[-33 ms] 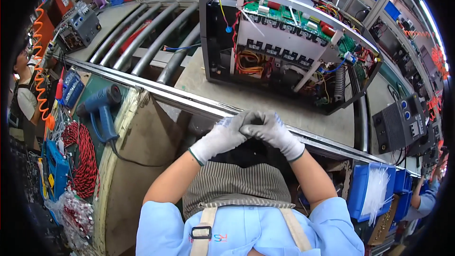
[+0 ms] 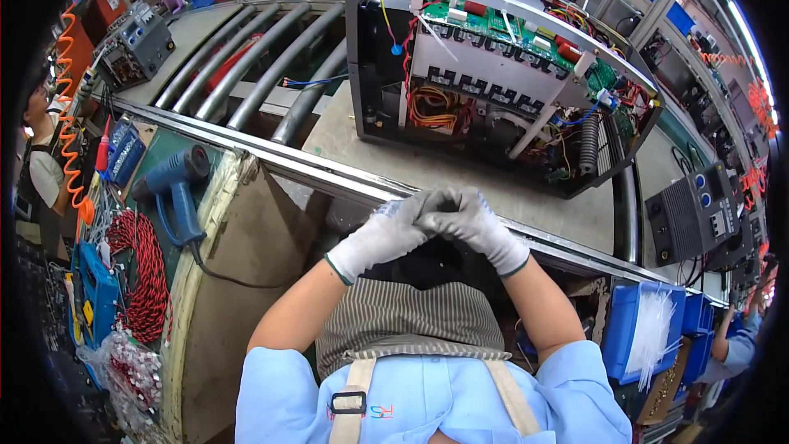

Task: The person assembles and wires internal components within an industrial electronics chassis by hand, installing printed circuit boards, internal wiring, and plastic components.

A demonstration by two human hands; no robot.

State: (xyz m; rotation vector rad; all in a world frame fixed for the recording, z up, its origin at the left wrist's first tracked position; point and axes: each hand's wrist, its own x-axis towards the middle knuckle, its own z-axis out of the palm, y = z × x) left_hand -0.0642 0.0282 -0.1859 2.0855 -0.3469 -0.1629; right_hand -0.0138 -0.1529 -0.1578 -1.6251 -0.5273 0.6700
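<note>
My left hand [image 2: 389,230] and my right hand [image 2: 474,228], both in white-and-grey work gloves, meet in front of my apron at the near rail. The fingers of both are bent and pressed together at the tips; whatever they may hold is hidden. Just beyond them stands an open electrical machine [image 2: 485,74] in a black frame. Its side is uncovered, showing a green circuit board [image 2: 493,23], a white panel [image 2: 485,63], bundled wires [image 2: 440,111] and a coiled dark part [image 2: 588,146]. Neither hand touches the machine.
Metal rollers [image 2: 261,74] run off to the left. On the left bench lie a blue heat gun [image 2: 175,185] and red-black twisted wires [image 2: 141,275]. At right are a blue bin [image 2: 618,337] of white cable ties [image 2: 653,333] and a dark control panel [image 2: 694,212]. Other people are at the far sides.
Almost nothing differs. My fingers have shifted very slightly against each other, with both hands staying together at the same spot; the machine has not moved.
</note>
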